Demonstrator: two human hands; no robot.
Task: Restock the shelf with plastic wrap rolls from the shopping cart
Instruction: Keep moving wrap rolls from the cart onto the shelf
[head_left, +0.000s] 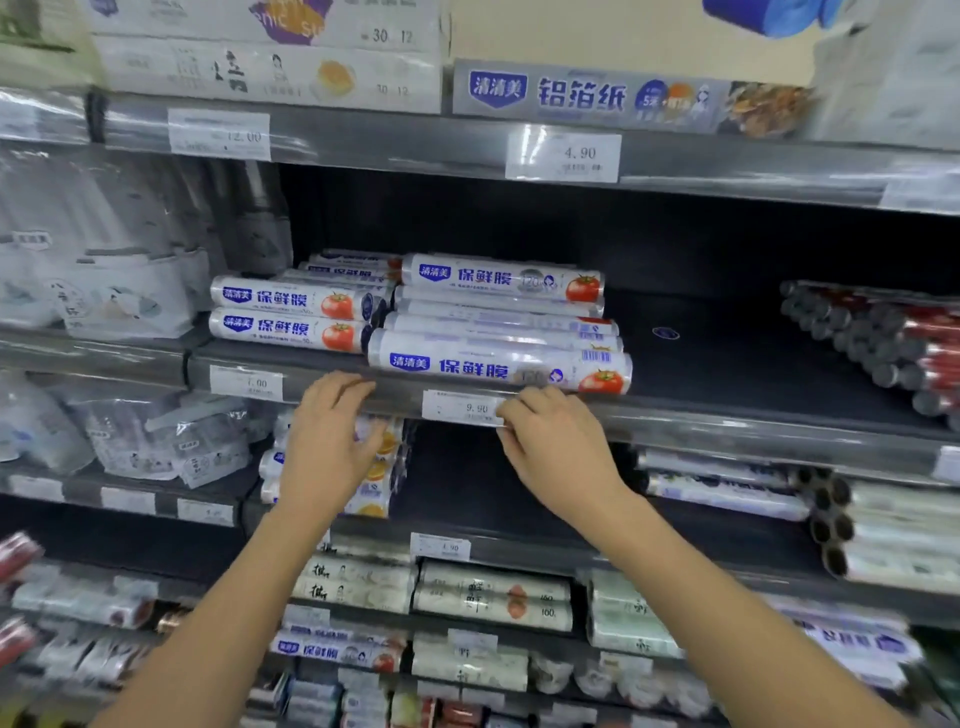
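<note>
My left hand (327, 447) rests its fingers loose and apart on the shelf (727, 422) edge, and my right hand (556, 452) bends its fingers lightly against the price tag (460, 408). Neither's gripping anything. The plastic wrap rolls (506, 364) sit stacked on the shelf just above both.

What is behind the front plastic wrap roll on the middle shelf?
More rolls lie stacked behind the front roll, the top roll showing its tomato label. How deep the stack goes is hidden.

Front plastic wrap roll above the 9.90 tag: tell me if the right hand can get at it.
Probably yes. The right hand sits at the shelf edge by the price tag, just below the front roll, which lies exposed at the front with nothing between them.
</note>
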